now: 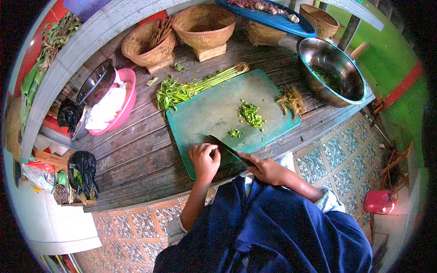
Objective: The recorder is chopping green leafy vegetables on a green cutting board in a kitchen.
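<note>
My right hand (264, 169) is closed around the handle of a kitchen knife (223, 145), whose dark blade points up and left over the near edge of a green-rimmed cutting board (205, 116). Beside the blade tip, my left hand (206, 158) has its fingers curled, thumb and forefinger close together; whether it pinches something small cannot be seen. Chopped green stems (251, 114) lie in a pile on the board, with a smaller heap (235, 133) nearer me. Long leafy green stems (205, 83) lie along the board's far edge. Cut-off roots (292, 100) rest at its right end.
A steel bowl (333, 71) holding some greens stands at the right. Woven baskets (205, 30) line the back, near a blue tray (273, 20) with garlic. A pink basin (128, 102) sits left on the slatted wooden table (136, 160); a black plastic bag (83, 170) is at its left end.
</note>
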Tool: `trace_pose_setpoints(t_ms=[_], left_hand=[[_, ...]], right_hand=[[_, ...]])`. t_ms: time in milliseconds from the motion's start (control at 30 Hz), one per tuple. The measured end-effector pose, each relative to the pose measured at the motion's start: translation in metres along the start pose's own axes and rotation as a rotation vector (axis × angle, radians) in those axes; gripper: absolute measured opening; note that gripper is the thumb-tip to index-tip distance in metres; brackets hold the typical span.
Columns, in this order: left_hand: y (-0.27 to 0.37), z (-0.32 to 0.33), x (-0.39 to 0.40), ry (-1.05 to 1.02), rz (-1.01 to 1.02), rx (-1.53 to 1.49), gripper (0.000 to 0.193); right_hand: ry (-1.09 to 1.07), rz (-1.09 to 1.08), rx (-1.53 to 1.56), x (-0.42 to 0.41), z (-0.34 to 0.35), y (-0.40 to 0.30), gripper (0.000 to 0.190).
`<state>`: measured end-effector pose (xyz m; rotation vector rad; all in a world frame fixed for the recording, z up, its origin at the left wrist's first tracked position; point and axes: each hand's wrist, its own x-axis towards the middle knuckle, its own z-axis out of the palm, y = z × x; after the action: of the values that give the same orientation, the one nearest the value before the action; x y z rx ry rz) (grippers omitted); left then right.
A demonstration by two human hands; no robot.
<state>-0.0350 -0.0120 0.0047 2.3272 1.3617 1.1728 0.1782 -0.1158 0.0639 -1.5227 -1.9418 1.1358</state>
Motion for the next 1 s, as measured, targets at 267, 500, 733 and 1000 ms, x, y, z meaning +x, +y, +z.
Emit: trace_pose_setpoints(t_ms=[267,500,733,1000], left_hand=[[-0.004,0.001,-0.003,0.007,-0.048,-0.020,0.013],[-0.004,0.001,-0.003,-0.008,-0.085,-0.050,0.014],[-0.003,-0.004,-0.005,-0.010,-0.001,-0.076,0.012],[-0.005,-0.005,-0.007,0.028,-0.003,-0.098,0.012]], right_hand=[[0.078,-0.156,-0.027,0.000,-0.001,-0.010,0.056],[0.035,-0.044,-0.073,0.014,0.008,-0.006,0.057],[0.002,-0.015,-0.043,0.010,0.002,-0.011,0.057],[0.000,0.020,-0.024,0.002,-0.004,-0.017,0.055]])
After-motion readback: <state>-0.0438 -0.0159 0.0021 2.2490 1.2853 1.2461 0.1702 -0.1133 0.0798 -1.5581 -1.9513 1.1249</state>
